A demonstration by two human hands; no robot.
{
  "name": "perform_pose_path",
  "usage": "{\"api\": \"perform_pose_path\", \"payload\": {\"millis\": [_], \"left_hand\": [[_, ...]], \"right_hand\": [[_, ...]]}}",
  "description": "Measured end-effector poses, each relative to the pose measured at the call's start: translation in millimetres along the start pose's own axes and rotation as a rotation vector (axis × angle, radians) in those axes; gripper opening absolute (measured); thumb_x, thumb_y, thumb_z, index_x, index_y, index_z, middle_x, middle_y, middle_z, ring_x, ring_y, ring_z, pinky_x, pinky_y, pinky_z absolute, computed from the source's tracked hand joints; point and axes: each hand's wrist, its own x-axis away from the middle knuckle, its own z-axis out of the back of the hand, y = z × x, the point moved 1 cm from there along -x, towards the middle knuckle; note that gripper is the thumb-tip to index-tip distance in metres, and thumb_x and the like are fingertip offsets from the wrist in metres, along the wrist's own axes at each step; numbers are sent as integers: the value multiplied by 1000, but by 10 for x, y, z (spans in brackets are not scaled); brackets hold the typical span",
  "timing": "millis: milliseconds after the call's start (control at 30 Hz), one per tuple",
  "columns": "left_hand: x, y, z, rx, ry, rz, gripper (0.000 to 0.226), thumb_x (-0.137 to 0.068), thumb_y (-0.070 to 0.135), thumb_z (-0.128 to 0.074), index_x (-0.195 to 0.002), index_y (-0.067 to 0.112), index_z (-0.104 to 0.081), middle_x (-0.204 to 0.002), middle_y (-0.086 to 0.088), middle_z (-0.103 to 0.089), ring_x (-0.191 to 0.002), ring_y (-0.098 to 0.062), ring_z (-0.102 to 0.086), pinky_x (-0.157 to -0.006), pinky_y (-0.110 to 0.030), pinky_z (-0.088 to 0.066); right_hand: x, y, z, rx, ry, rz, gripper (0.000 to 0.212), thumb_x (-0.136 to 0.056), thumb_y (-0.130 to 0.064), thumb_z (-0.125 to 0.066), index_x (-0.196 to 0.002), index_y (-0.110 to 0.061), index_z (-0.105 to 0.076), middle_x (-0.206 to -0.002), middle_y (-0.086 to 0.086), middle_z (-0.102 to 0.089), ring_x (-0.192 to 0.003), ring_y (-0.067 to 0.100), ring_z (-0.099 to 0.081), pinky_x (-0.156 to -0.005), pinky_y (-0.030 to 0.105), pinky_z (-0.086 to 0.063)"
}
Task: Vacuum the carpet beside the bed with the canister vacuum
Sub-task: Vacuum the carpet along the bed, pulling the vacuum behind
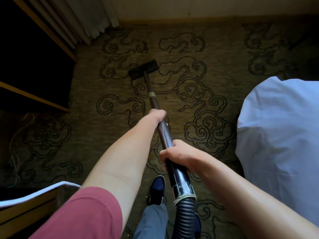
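I have both hands on one vacuum wand (159,121), a dark tube running from the lower middle of the frame up toward the upper middle. My left hand (158,115) is further up the tube, near the centre of the frame, its fingers clenched around it. My right hand (174,156) sits lower, right of centre, fingers (163,155) wrapped tight round the tube just above a glossy black cuff (181,183). Below that cuff one ribbed black hose (185,216) drops out of the bottom edge. The canister itself is out of sight.

At the far end of the wand one flat, dark floor head (143,69) lies on the carpet (215,66), tilted slightly, in the upper middle of the frame. The carpet is olive brown with dark swirling cloud outlines.

One bed (279,135) with white bedding fills the right side of the frame, well apart from the floor head. A dark wooden cabinet (34,66) stands at the upper left, with pale curtains (82,19) beside it at the top. I can see one blue shoe (157,190) clearly at the bottom centre, under one grey trouser leg (153,221), just left of the hose. My left sleeve (82,214) is dull red, at the lower left.
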Motion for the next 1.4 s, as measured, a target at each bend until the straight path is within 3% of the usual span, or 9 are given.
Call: {"api": "perform_pose_path", "payload": {"millis": [167,300,467,767,1000,1100,1200,1267,1400], "left_hand": [[303,-182,-62,-44,30,18,52,-91,17,-57,-140,-1,-48,-120,-22,-65,-103,-40,-72,-92,-48,-61],[659,-508,-217,-132,50,58,60,-91,20,-56,-145,-3,-44,-132,-23,-63,-112,-41,-68,-97,-48,-58],[1087,-1010,-568,-136,28,98,59,-92,19,-50,-146,-3,-41,-130,-24,-64,-110,-42,-69,-97,-49,-58],[1887,-1840,-1367,-55,7,191,51,-92,15,-52,-140,-3,-47,-128,-23,-65,-108,-44,-69,-92,-55,-59],[2411,-2103,-1775,-20,48,205,53,-92,21,-58,-140,0,-51,-131,-17,-64,-113,-38,-67,-96,-46,-58],[2530,-2177,-1929,155,-33,258,53,-90,20,-62,-139,3,-52,-129,-18,-64,-113,-38,-67,-98,-48,-56],[2566,-2217,-2000,485,-152,335,33,-93,17,-62,-123,6,-55,-112,-16,-66,-95,-36,-71,-78,-51,-57],[2483,-2210,-2004,645,-113,354,13,-95,17,-62,-99,6,-55,-85,-12,-62,-69,-28,-65,-58,-40,-53],[2230,-2114,-1932,688,-77,358,23,-95,11,-56,-76,10,-43,-60,-3,-43,-47,-18,-43,-43,-26,-39]], "right_hand": [[180,256,-19,-37,-75,-45,20,-76,-4,-65,-91,-5,-51,-54,10,-69,-49,23,-69,-53,35,-60],[439,643,26,35,-125,-86,32,-68,-11,-67,-95,-5,-51,-56,11,-69,-65,36,-72,-76,56,-63],[815,1261,52,62,-136,-132,37,-61,-13,-65,-94,1,-56,-56,15,-70,-57,32,-71,-58,42,-62],[1669,2316,269,113,-149,-155,25,-63,-10,-60,-84,1,-58,-53,15,-65,-43,28,-65,-51,37,-59],[2183,2646,553,284,-183,-162,20,-61,-16,-62,-71,-1,-70,-60,16,-71,-54,31,-69,-54,32,-57],[2335,2737,673,305,-137,-156,18,-66,-12,-62,-79,0,-66,-57,14,-67,-48,28,-65,-50,30,-54],[2419,2778,732,230,-124,-156,14,-74,-3,-60,-86,3,-59,-51,14,-62,-43,26,-62,-44,30,-53],[2424,2756,742,216,-127,-149,12,-77,-1,-60,-88,2,-57,-51,12,-62,-43,25,-62,-43,30,-53],[2347,2600,730,231,-140,-127,13,-75,-5,-63,-86,0,-59,-56,15,-64,-54,31,-65,-51,34,-56]]}}
